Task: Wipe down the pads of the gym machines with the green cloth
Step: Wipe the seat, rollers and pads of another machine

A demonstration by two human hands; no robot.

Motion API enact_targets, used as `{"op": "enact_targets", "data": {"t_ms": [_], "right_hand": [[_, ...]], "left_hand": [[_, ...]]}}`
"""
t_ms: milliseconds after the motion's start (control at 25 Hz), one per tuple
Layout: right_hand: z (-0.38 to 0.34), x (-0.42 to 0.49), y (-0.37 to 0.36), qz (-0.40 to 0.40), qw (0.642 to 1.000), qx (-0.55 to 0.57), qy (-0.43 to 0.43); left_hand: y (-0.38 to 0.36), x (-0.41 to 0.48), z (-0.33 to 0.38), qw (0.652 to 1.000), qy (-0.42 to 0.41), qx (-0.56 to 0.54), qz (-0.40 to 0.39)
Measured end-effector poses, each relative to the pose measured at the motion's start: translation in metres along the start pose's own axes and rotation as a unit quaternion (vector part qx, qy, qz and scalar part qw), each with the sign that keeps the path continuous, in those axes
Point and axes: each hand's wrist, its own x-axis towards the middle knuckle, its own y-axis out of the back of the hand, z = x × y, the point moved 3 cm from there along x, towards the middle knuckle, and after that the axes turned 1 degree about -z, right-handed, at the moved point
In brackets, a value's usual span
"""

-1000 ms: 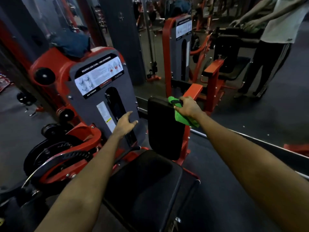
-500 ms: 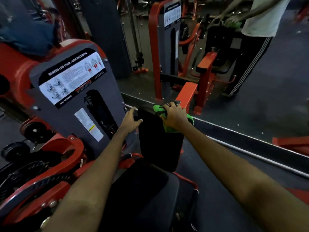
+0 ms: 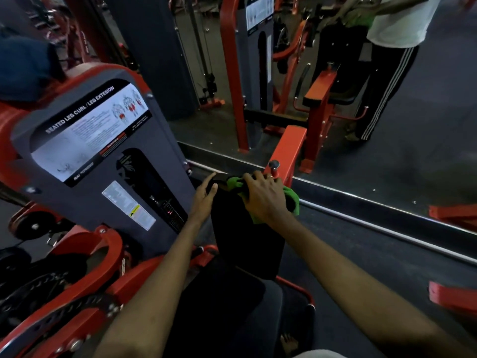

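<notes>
**Student:** Head view. Which part serves as the landmark?

**Instructor:** The black upright back pad (image 3: pixel 245 236) of the seated leg curl / leg extension machine. Every position below is given from it.

**Student:** Where is the green cloth?

**Instructor:** The green cloth (image 3: pixel 293 201) lies bunched over the top edge of the back pad, beneath the right hand (image 3: pixel 263 197). Green shows at 2 places: just past the fingertips toward the pad's left, and beside the heel of the hand at the pad's top right corner.

**Student:** And the state of the 2 hands?

**Instructor:** The right hand grasps the cloth, with its fingers curled down over it, holding it against the pad. A ring (image 3: pixel 269 177) shows on 1 finger. The left hand (image 3: pixel 204 197) is released, its fingers straight, lying along the pad's upper left edge. Whether its palm touches the pad cannot be told.

**Student:** Other labelled parts?

**Instructor:**
- Below the back pad is the black seat pad (image 3: pixel 232 306).
- To its left is the grey weight-stack cover (image 3: pixel 154 140), which bears a white instruction placard (image 3: pixel 90 130).
- Just behind its top right corner is a red post (image 3: pixel 287 148) with a round knob (image 3: pixel 273 164).
- Beyond the pad is a wall mirror (image 3: pixel 426 151), which reflects a person in a white shirt and striped black trousers (image 3: pixel 402 24).
</notes>
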Motion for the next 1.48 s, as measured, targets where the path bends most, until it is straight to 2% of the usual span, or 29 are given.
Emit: {"op": "enact_targets", "data": {"t_ms": [80, 200, 320, 480, 680, 880, 1040, 1240, 1360, 1480], "right_hand": [[0.015, -0.018, -0.004, 0.006, 1.000, 0.008, 0.022], [0.043, -0.056, -0.014, 0.057, 0.997, 0.015, 0.053], [0.028, -0.036, -0.015, 0.072, 0.997, 0.019, 0.016], [-0.013, -0.005, -0.007, 0.012, 1.000, -0.013, 0.006], [0.031, -0.047, -0.010, 0.009, 0.998, -0.012, 0.061], [0.011, -0.024, -0.011, 0.050, 0.999, -0.005, 0.015], [-0.013, 0.007, -0.003, -0.010, 1.000, 0.001, -0.007], [0.025, -0.019, 0.000, -0.080, 0.993, 0.001, 0.087], [0.022, -0.020, -0.003, -0.042, 0.996, -0.048, 0.070], [-0.009, 0.003, -0.009, -0.026, 0.997, -0.051, 0.056]], "left_hand": [[-0.002, 0.002, -0.010, 1.000, 0.002, 0.012, 0.009], [-0.005, 0.005, -0.018, 1.000, -0.003, 0.018, 0.016], [-0.009, 0.004, -0.022, 1.000, 0.004, -0.009, 0.019], [-0.007, 0.004, -0.017, 1.000, -0.005, -0.023, 0.018], [-0.003, 0.001, -0.015, 1.000, -0.011, -0.006, 0.005], [-0.004, 0.004, -0.024, 1.000, -0.011, -0.005, -0.004], [-0.008, 0.004, -0.026, 0.999, 0.000, 0.012, 0.033], [-0.010, 0.003, -0.037, 0.999, 0.005, -0.012, 0.035], [-0.013, 0.004, -0.053, 0.999, 0.022, -0.030, 0.035], [-0.018, -0.003, -0.060, 0.993, -0.010, -0.110, 0.039]]}}
